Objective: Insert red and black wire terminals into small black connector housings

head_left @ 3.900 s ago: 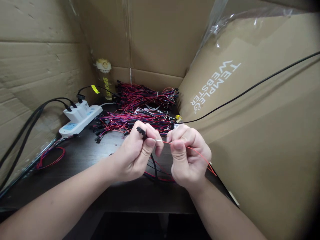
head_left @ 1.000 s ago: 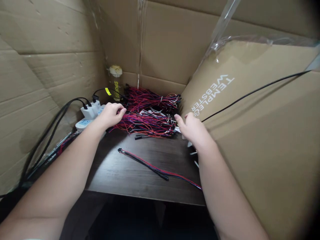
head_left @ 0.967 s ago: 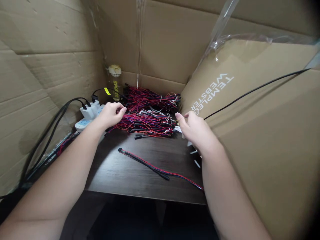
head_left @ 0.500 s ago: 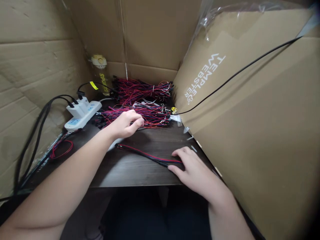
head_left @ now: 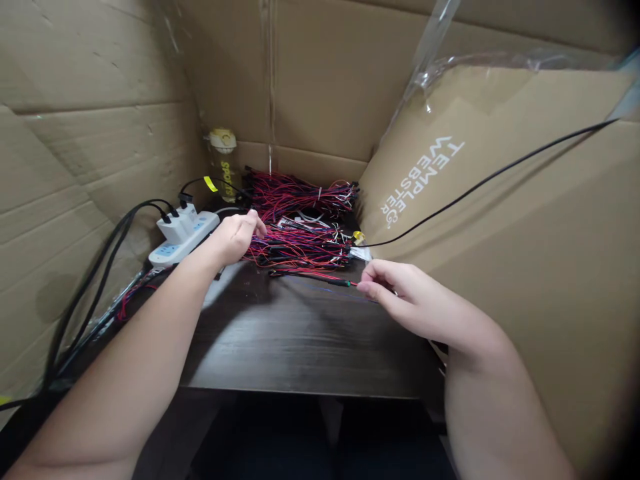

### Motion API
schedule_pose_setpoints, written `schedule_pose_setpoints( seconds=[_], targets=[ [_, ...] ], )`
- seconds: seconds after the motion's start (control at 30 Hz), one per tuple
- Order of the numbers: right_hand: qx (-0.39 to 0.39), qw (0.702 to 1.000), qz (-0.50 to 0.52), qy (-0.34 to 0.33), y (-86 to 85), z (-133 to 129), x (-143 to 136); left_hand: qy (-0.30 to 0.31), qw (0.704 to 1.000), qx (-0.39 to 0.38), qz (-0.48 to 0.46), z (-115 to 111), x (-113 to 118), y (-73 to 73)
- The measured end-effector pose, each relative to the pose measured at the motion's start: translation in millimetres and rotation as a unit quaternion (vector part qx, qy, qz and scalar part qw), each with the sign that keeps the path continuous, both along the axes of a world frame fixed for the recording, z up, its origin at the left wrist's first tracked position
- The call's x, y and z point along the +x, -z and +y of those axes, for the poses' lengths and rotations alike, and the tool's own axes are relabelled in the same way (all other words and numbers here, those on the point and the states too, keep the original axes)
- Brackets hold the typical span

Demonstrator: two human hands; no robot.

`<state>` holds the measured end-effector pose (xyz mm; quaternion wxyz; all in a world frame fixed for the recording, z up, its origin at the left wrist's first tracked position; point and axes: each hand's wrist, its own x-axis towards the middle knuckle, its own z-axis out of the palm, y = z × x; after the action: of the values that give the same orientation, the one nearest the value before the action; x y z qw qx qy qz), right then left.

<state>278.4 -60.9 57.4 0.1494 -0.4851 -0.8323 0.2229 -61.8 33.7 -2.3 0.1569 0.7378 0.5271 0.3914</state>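
The right hand (head_left: 405,293) has its thumb and forefinger pinched together on the red wires of a wire harness (head_left: 330,281), just past a small green band (head_left: 349,283) at the end of its black sleeve. The harness stretches leftward from that pinch, over the back half of the desk (head_left: 300,340) — roughly parallel to the front edge and well behind it. It runs just in front of the front bundle (head_left: 300,250), a loose heap of red, blue and black wires.

The left hand (head_left: 234,235) is at the left end of this heap, fingers curled down; whether they grip a wire cannot be told.

The rear bundle (head_left: 290,193), tied near its right end, lies behind, along the desk's back edge. A bottle (head_left: 223,163) with a yellow lid stands at the back left corner, and a white power strip (head_left: 190,241) lies by the left edge — two chargers and black cables (head_left: 107,240) plugged in.
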Motion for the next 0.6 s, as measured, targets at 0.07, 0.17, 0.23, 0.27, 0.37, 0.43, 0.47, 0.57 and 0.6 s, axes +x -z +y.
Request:
schedule_pose_setpoints(
  seconds=[0.07, 0.17, 0.23, 0.27, 0.37, 0.43, 0.47, 0.57, 0.6],
  targets=[
    [-0.024, 0.999, 0.026, 0.005, -1.3, -0.7, 5.1, 0.016, 1.000, -0.024, 0.006, 2.2, -0.4, 1.7],
    [-0.047, 0.996, 0.064, 0.033, 1.6, -6.8, 15.8, 0.076, 0.996, -0.050, -0.001, 1.7, 3.6, 4.6],
    [-0.043, 0.994, 0.088, 0.038, 3.0, -10.6, 25.5, 0.118, 0.990, -0.072, 0.004, 0.2, 7.1, 6.1],
    [-0.035, 0.994, 0.099, 0.039, 3.4, -11.8, 30.9, 0.141, 0.986, -0.090, 0.007, -0.5, 8.7, 6.7],
    [-0.002, 0.990, 0.131, 0.056, 4.0, -12.2, 47.1, 0.204, 0.968, -0.147, -0.001, -2.8, 13.6, 8.1],
    [0.005, 0.987, 0.144, 0.071, 4.6, -11.0, 53.6, 0.234, 0.957, -0.170, -0.026, -5.0, 18.5, 8.8],
    [0.001, 0.987, 0.145, 0.075, 4.8, -10.2, 54.3, 0.241, 0.953, -0.177, -0.045, -6.2, 21.6, 9.2],
    [-0.020, 0.985, 0.155, 0.068, 4.9, -7.0, 44.8, 0.225, 0.950, -0.179, -0.120, -8.5, 31.9, 10.4],
    [-0.028, 0.984, 0.166, 0.061, 4.7, -5.2, 37.9, 0.206, 0.950, -0.170, -0.161, -8.2, 34.8, 10.6]
  ],
)
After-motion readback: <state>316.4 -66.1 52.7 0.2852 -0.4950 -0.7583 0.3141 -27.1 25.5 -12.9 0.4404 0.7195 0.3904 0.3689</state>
